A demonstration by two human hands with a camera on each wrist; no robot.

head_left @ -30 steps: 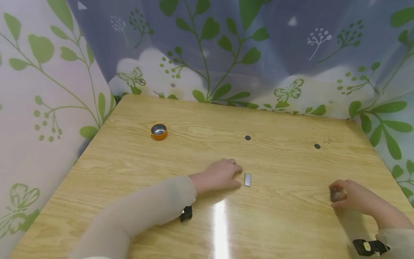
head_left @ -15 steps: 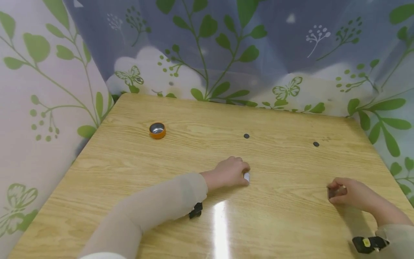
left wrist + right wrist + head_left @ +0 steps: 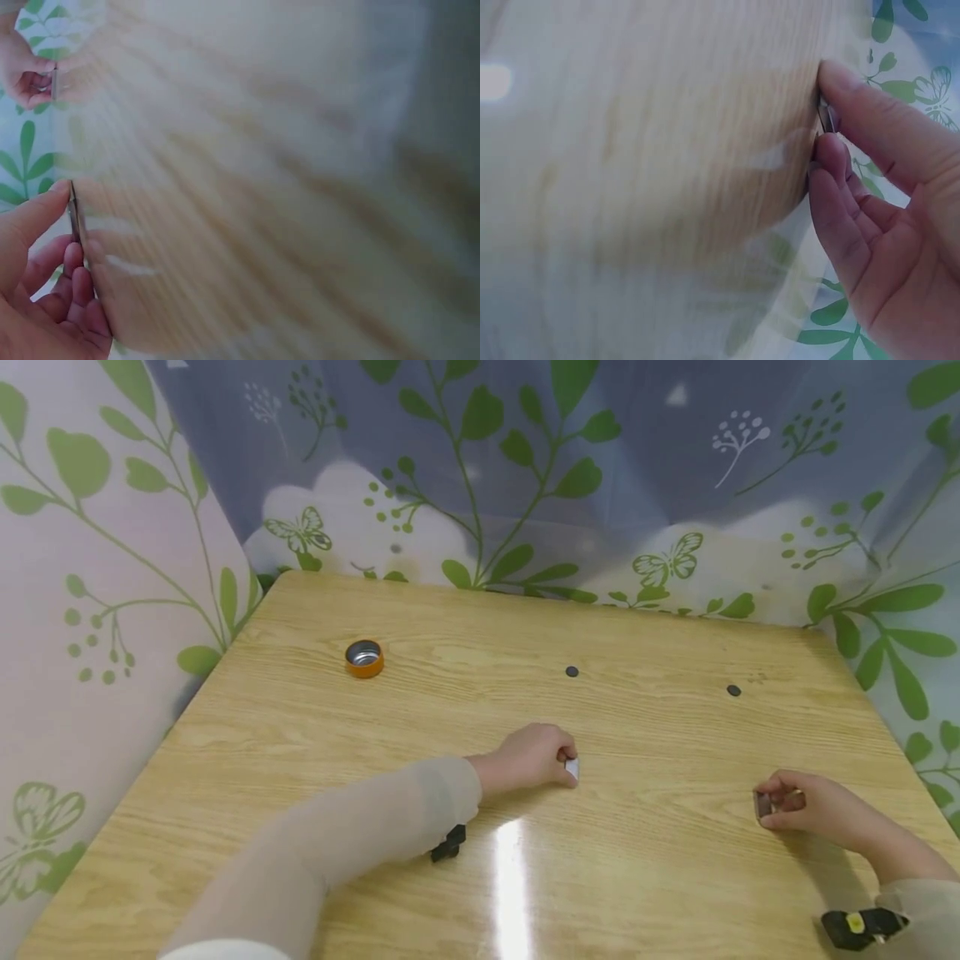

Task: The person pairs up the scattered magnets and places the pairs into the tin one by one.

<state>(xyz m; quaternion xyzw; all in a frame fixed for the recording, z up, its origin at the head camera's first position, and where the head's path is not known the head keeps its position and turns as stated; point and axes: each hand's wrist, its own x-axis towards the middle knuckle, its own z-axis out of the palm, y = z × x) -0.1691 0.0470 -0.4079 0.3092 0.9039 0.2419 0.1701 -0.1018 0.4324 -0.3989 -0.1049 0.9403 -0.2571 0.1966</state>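
Arm outstretched, the left hand (image 3: 525, 757) now pinches the flat silvery rectangle (image 3: 572, 769) it was beside earlier, while toward the wooden desk (image 3: 645, 868)'s right edge the right hand (image 3: 816, 807) pinches a brownish-grey rectangle (image 3: 763, 807).

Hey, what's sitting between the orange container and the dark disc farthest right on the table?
In the head view, another dark disc lies between the orange container and the farthest-right disc; the rest of that stretch is bare tabletop.

In the head view, at five o'clock the left hand (image 3: 531, 757) hides part of a pale flat piece (image 3: 572, 768); towards four the right hand (image 3: 813, 803) partly covers a darker piece (image 3: 763, 805); at three, two dark discs (image 3: 572, 672) are too small to identify; the left wrist view blurs the tabletop (image 3: 195, 255)
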